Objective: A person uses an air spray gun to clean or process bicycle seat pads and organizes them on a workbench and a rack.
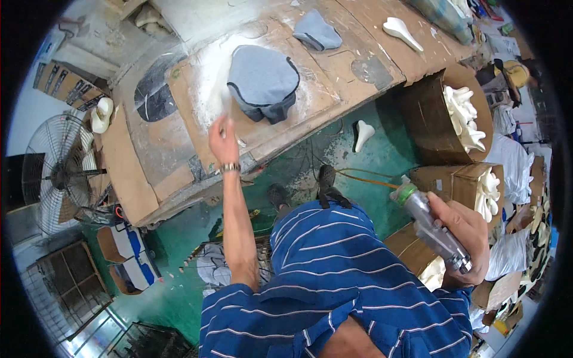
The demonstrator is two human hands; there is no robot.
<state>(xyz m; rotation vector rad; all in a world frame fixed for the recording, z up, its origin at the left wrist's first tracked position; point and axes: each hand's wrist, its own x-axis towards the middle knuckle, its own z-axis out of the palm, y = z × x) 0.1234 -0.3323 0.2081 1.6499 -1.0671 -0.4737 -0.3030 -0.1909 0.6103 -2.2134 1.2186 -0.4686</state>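
Grey fabric piece (pixel 261 73) on table (pixel 166 138) | right grip (pixel 464 238) clamped around hand tool (pixel 422 218) | left grip (pixel 223 144) apart | ideally, steady fabric first

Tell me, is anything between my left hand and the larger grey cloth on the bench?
Nothing visible stands between your left hand and the larger grey cloth; just white-dusted cardboard lies beneath that gap. The smaller grey cloth sits farther off, out of the way.
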